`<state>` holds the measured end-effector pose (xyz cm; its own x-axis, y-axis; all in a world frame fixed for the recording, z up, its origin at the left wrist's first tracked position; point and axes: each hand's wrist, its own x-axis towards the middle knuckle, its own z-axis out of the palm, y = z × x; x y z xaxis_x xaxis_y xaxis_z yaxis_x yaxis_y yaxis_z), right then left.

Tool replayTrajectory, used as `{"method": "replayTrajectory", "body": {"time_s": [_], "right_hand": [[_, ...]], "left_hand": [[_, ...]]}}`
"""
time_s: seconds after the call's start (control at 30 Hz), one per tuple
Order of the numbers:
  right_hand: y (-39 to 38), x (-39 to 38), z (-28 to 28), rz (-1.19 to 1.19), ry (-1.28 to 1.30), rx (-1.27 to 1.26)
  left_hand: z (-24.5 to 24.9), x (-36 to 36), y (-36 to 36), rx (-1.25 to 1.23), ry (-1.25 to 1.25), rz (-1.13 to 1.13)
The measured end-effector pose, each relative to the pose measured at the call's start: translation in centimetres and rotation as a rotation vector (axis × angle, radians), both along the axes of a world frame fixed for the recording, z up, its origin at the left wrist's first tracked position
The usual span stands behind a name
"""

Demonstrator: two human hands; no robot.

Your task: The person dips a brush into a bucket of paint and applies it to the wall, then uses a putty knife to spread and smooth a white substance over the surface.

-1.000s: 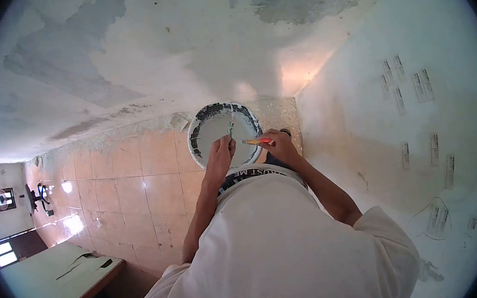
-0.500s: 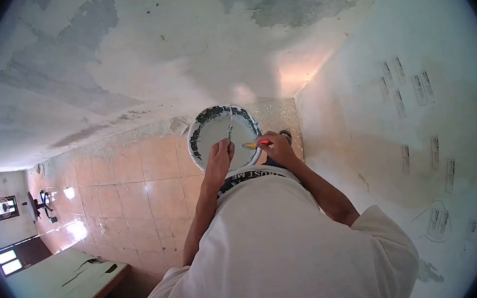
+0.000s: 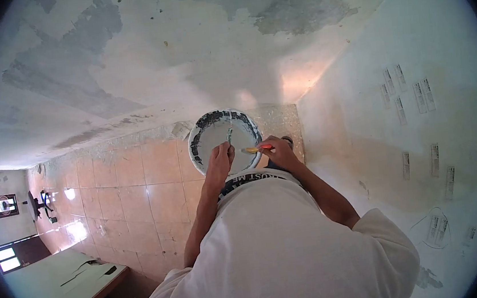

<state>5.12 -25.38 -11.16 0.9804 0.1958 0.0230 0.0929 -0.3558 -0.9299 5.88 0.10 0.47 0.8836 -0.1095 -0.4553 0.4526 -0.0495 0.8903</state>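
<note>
Both hands are busy right over a round tub, the one with dark blotches on the inside of its rim and pale grey stuff inside. It's sitting on the orange tiled floor, pretty much up near the base of the patchy wall.

Left hand has its fingers closed around a slim tool, speckled green and white, sticking up out of the fist over the tub. Right hand is pinching a red-and-yellow tool near its red end, with the yellow part aimed sideways at the left hand. The two tools aren't touching, just a small gap. Both are too small to tell exactly what they are.

Person's in a white shirt, leaning over the whole thing, with a dark waistband showing some white letters. Side wall on the right has a bunch of printed strips stuck on it. Off to the left there's a pale green board with a brown edge, and further back some black thing on the floor that's hard to make out.
</note>
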Motion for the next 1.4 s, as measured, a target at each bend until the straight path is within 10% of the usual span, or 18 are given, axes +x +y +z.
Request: {"method": "replayTrajectory", "body": {"time_s": [0.3,0.4,0.5,0.87,1.4], "right_hand": [[0.0,0.4,-0.1,-0.096,0.126,0.156],[0.1,0.4,0.8,0.116,-0.044,-0.269],[0.2,0.1,0.3,0.075,-0.011,-0.238],[-2.3,0.6,-3.9,-0.582,0.674,1.011],[-5.7,5.7,-2.6,-0.476,0.733,1.531]], "left_hand": [[-4.1,0.0,0.1,0.116,-0.188,-0.044],[-4.6,0.1,0.3,0.292,-0.429,-0.084],[-1.6,0.5,0.0,0.031,0.019,-0.047],[-2.8,0.4,-0.2,-0.023,-0.068,-0.032],[-2.3,0.3,-0.8,-0.096,0.028,0.138]]}}
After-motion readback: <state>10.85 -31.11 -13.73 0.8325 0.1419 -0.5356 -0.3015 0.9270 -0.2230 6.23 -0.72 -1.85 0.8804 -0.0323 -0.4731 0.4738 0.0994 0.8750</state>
